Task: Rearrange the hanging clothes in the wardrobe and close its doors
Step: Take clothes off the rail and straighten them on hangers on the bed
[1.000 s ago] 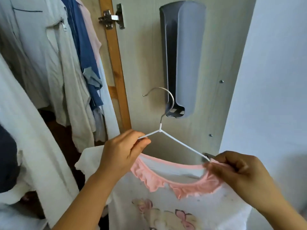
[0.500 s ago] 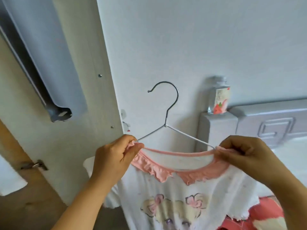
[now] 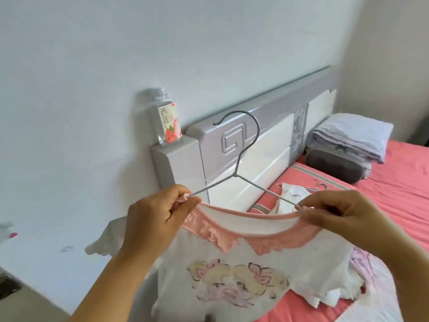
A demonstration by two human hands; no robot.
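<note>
Change noted: a second ago the wardrobe door and the hanging clothes filled the view; now neither is in sight. The view has swung right to a bed (image 3: 394,201) with a pink cover and a grey headboard (image 3: 267,140). The shirt (image 3: 232,275), white with a pink frilled collar and a cartoon print, has come away from the wardrobe along with its wire hanger (image 3: 241,163).

Finding: the garment is held up over the near left part of the bed, front facing the camera, hook standing upright above the collar. Judged from this, the garment is being removed or re-hung rather than returned to the rail; the doors cannot be assessed.

Hands: the left hand (image 3: 157,219) pinches the left end of the collar, thumb and fingers closed on the cloth where the hanger arm enters it. The right hand (image 3: 334,212) pinches the right end likewise, at the other hanger arm. Both forearms reach up from the near edge, stretching the collar between them.

Other items: a bottle (image 3: 168,122) stands on the left headboard post. Folded grey bedding (image 3: 350,140) lies far right. Another white garment (image 3: 293,198) on a hanger lies on the bed beyond the right hand.
</note>
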